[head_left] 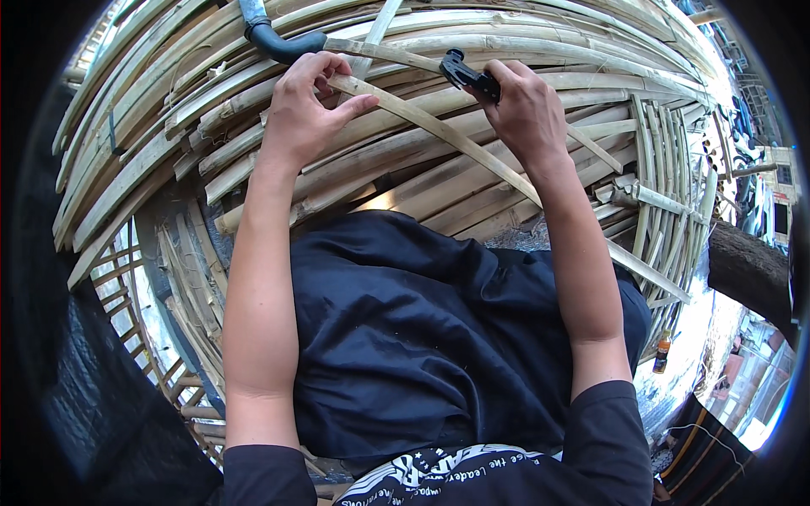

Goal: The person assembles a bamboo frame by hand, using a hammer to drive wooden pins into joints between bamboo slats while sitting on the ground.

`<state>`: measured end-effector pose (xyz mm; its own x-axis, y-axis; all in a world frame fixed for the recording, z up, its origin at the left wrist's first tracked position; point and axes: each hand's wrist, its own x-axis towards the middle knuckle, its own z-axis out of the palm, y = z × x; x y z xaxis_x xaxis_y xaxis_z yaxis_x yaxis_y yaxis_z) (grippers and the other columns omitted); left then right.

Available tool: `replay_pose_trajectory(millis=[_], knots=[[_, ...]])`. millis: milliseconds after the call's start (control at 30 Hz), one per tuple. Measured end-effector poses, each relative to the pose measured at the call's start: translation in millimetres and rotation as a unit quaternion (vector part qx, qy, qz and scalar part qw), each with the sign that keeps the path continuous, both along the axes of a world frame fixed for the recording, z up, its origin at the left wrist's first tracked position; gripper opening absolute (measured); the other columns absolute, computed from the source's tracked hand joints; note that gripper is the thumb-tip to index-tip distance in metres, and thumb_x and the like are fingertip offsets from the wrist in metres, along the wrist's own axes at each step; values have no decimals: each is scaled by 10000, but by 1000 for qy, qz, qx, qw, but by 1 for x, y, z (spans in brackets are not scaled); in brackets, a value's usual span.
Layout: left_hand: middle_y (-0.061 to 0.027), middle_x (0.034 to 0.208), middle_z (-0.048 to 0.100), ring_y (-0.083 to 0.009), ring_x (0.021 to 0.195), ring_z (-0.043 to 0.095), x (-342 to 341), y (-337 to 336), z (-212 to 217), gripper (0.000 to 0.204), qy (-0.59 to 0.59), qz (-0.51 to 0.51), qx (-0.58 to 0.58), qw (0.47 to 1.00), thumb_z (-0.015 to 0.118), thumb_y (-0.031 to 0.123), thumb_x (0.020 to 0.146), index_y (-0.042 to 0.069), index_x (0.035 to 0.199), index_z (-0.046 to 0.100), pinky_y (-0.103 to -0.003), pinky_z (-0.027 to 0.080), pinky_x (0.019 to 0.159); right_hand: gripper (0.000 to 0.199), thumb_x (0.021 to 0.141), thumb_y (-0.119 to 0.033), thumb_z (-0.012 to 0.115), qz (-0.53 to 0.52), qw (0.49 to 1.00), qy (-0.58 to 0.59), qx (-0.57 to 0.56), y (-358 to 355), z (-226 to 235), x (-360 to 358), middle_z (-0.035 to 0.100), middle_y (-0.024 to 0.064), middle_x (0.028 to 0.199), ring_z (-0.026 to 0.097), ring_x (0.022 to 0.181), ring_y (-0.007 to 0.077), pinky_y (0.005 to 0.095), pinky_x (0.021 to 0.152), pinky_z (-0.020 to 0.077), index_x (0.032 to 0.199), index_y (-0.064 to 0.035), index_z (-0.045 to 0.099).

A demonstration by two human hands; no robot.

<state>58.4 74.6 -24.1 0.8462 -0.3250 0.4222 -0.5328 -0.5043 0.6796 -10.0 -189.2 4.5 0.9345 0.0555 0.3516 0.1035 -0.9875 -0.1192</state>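
Curving loosely open, the left hand [300,111] touches a flat bamboo strip [449,132]; the right hand [526,111] grips a black, angular tool [464,74].

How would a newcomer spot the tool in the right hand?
Find the broad spread of bamboo strips beyond the dark cloth. Over it, just right of centre, the right hand grips a small black tool. Its compact, uneven shape sets it apart from the smooth, bent dark tube to its left and the long pale strips.
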Motion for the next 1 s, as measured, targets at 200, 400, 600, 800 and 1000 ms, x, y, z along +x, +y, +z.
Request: replay_pose_trajectory(millis=[200,400,600,800,1000], knots=[[-42,933,651,-196,847,599,23,9,-1,292,-136,142,3,980,733,358,879,148,1080,704,-336,488,777,306,888,-347,697,12,1000,8,-5,-3,0,5,655,105,918,660,803,346,453,654,511,978,-62,631],[-18,1118,671,-284,1124,568,50,22,-16,275,-245,153,140,947,647,421,927,223,1086,754,-409,432,989,300,882,-341,704,7,1000,27,-1,-1,-1,5,654,104,918,662,814,350,456,656,511,991,-70,636],[-59,1101,685,-291,1144,562,56,45,-17,304,-245,106,134,955,700,353,899,129,1101,737,-412,418,1015,294,882,-337,705,-2,999,50,6,-1,0,4,659,103,934,660,823,354,459,664,510,992,-72,640],[-77,1123,690,-295,1154,577,62,66,-13,308,-258,172,165,936,713,312,892,115,1128,719,-423,417,1026,292,884,-340,703,1,999,41,16,0,2,4,657,106,933,663,823,350,461,661,511,996,-76,646],[-111,982,710,-283,932,664,57,37,7,222,-225,188,39,955,644,270,951,81,1025,733,-397,509,851,297,880,-343,705,1,999,53,6,-4,-1,6,656,105,936,662,816,346,457,658,515,1012,-83,645]])
